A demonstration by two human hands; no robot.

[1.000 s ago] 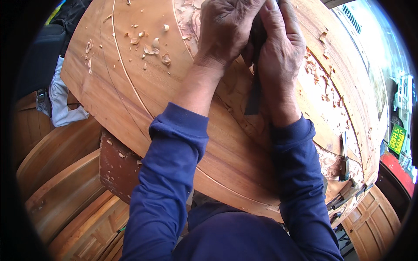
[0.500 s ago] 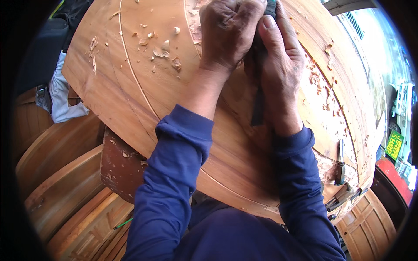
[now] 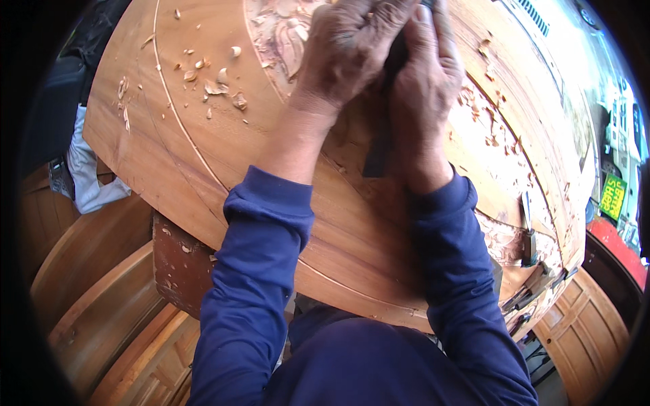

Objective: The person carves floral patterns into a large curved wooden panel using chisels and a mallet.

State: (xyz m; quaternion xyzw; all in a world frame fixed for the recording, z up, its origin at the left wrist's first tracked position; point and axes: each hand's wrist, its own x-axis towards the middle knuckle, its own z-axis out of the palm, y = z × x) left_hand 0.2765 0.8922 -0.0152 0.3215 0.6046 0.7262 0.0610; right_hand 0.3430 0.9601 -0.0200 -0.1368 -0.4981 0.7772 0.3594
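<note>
Both my hands are at the far middle of a large curved wooden panel [image 3: 196,128]. My left hand [image 3: 349,57] is closed, its knuckles up and its fingertips near the top edge of the view. Beside it my right hand [image 3: 428,84] is wrapped round a long dark hand tool [image 3: 378,159], with the thumb stretched along it. The tool's flat, square-looking near end shows between my wrists; its far end and exact kind are hidden by my fingers. A carved relief [image 3: 277,34] lies just left of my left hand.
Curled wood shavings [image 3: 217,88] are scattered left and right of my hands. A handled carving tool [image 3: 528,233] and several others lie at the panel's right edge. Wooden pieces [image 3: 101,287] stack at lower left, near a white cloth [image 3: 88,179]. A panelled wooden door [image 3: 586,338] stands at lower right.
My view has shifted slightly, so the panel and my hands sit a little farther left and up. More of the carved relief shows beside my left hand. Both hands keep their grip.
</note>
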